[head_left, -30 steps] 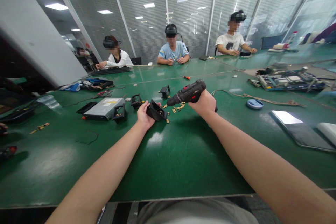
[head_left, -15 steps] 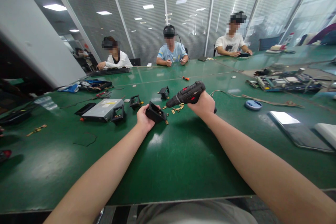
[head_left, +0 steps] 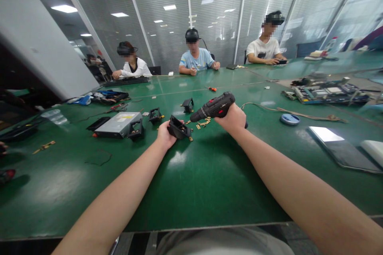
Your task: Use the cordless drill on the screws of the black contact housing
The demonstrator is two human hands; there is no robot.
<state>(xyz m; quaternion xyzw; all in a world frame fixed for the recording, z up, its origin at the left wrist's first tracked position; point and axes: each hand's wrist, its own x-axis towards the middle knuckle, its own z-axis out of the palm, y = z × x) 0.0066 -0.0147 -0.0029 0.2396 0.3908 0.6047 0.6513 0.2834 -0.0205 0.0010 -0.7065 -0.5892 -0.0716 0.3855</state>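
Note:
My left hand point(head_left: 166, 135) grips a black plastic housing point(head_left: 178, 128), tilted above the table, with small brass-coloured pieces at its edge. Wrapped round the handle of a black cordless drill point(head_left: 214, 106) is my right hand point(head_left: 235, 118). The drill's chuck points left toward the housing; whether its tip touches the housing is too small to tell. Loose brass-coloured metal pieces point(head_left: 203, 123) lie on the table beneath the drill. Similar black housings stand close by: one behind point(head_left: 188, 105), one to the left point(head_left: 154, 115), and another point(head_left: 136, 129) beside a silver disc drive point(head_left: 117, 124).
The green table point(head_left: 191, 191) also bears a clear plastic cup point(head_left: 55, 116) at the left, an orange-handled tool point(head_left: 212, 89), a blue round lid point(head_left: 289, 119), a dark tablet-like slab point(head_left: 341, 149) and circuit boards point(head_left: 329, 92). Three people sit across the table.
My hands, the housing and the drill hold nearly the same pose. The whole view has shifted very slightly. Across the table, the middle person's hands have moved apart.

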